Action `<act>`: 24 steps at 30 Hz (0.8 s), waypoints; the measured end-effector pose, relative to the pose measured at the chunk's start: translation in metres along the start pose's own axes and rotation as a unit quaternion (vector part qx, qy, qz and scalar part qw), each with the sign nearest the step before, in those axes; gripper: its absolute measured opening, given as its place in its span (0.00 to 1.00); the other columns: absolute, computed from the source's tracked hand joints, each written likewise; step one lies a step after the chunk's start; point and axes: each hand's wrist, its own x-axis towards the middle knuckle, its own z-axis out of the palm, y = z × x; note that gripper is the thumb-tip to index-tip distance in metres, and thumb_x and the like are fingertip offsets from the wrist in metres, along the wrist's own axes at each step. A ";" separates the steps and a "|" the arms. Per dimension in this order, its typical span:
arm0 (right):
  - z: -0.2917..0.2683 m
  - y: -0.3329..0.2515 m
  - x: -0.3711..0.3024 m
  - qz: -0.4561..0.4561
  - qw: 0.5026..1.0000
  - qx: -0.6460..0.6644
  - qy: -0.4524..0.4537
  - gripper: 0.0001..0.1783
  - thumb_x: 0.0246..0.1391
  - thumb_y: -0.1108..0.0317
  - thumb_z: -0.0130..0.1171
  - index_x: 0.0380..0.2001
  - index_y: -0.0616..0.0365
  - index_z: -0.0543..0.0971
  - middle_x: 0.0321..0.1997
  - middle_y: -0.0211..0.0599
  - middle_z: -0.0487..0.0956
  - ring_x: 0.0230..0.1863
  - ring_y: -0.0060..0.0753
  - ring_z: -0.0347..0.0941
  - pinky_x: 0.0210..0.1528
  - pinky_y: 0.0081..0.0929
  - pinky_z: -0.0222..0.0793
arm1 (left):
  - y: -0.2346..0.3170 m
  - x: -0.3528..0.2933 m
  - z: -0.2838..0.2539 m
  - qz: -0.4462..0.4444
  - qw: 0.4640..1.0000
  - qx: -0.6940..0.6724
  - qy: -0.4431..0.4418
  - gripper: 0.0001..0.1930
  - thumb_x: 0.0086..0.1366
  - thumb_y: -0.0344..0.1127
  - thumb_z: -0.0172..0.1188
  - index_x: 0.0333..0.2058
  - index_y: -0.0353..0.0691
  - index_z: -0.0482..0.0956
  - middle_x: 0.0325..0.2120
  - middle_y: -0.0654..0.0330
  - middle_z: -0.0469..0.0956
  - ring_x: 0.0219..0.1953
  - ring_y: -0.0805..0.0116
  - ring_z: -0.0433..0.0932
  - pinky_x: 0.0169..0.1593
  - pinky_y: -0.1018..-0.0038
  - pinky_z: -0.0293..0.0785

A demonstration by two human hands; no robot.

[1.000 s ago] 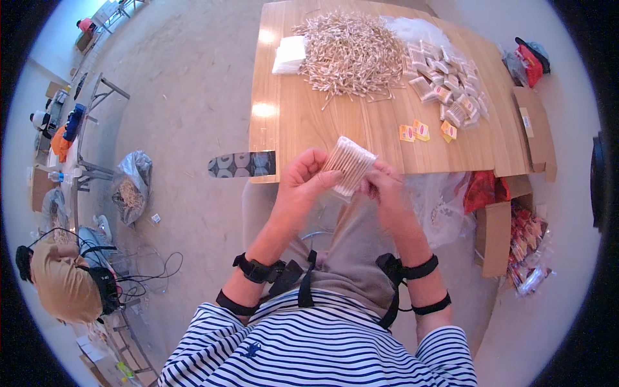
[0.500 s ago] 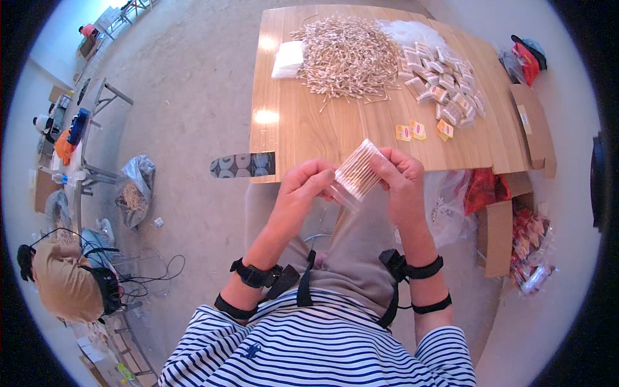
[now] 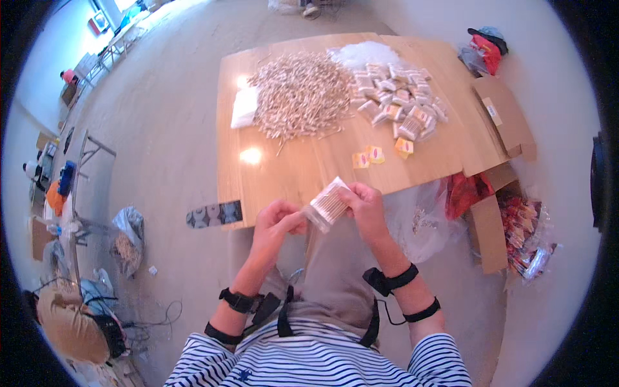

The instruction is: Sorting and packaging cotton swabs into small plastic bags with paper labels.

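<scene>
Held between both hands, just off the near edge of the pale wooden table point(image 3: 303, 174): a small clear plastic packet of thin pale sticks point(image 3: 327, 205), tilted, upper end toward the right. Left hand point(image 3: 274, 226) pinching the packet's lower left corner, fingers curled narrow around it. Right hand point(image 3: 366, 208) closed on the upper right side, thumb and fingertips pressed against the film, the packet's middle showing bare between the two sets of fingers. Black straps on both wrists.

Just beyond the right fingers, on the table: three small yellow and pink paper labels point(image 3: 380, 153), lying flat, close together. Near the left fingers, hanging off the table's near left corner: a dark patterned strip point(image 3: 214, 213).

Farther beyond the fingers, mid-table: a broad loose heap of pale wooden sticks point(image 3: 302, 95), with a white folded plastic bag point(image 3: 244, 108) touching its left side. Right of the heap: a spread pile of small filled clear packets point(image 3: 400, 103), with crumpled clear film behind it.

Right of the right hand, off the table: a clear plastic bag point(image 3: 416, 222) on the floor, contents too blurred to tell; beside it an open brown cardboard box point(image 3: 490, 238) with red wrappers at its rim and colourful packets spilling alongside. Flat brown cardboard point(image 3: 506, 119) at the table's far right edge.
</scene>
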 end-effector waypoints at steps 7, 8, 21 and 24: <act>-0.091 0.044 0.118 -0.013 0.976 0.073 0.205 0.15 0.55 0.65 0.60 0.17 0.58 0.75 0.13 0.27 0.72 0.14 0.21 0.66 0.16 0.22 0.60 | 0.009 0.025 -0.027 0.006 0.999 0.032 0.041 0.05 0.62 0.29 0.61 0.35 0.35 0.76 0.26 0.60 0.80 0.28 0.73 0.79 0.35 0.77 0.75; -0.105 0.033 0.140 -0.018 0.970 0.096 0.221 0.15 0.55 0.65 0.60 0.15 0.56 0.74 0.13 0.28 0.72 0.13 0.21 0.67 0.15 0.22 0.59 | 0.012 0.029 -0.032 0.012 0.998 0.033 0.053 0.05 0.62 0.29 0.60 0.35 0.35 0.76 0.26 0.60 0.80 0.28 0.73 0.79 0.35 0.77 0.75; -0.117 0.058 0.123 -0.056 0.964 -0.214 0.148 0.13 0.56 0.67 0.58 0.20 0.64 0.77 0.16 0.33 0.76 0.16 0.21 0.68 0.20 0.25 0.62 | 0.021 0.152 -0.126 0.174 0.875 0.409 0.189 0.11 0.59 0.30 0.63 0.40 0.33 0.76 0.30 0.56 0.81 0.33 0.64 0.81 0.40 0.69 0.76; -0.089 0.058 0.080 -0.039 0.956 -0.262 0.125 0.11 0.55 0.69 0.58 0.22 0.65 0.77 0.16 0.37 0.75 0.18 0.23 0.69 0.22 0.28 0.63 | 0.029 0.195 -0.136 0.230 0.793 0.525 0.209 0.16 0.57 0.30 0.63 0.44 0.34 0.75 0.35 0.50 0.81 0.38 0.54 0.80 0.42 0.64 0.76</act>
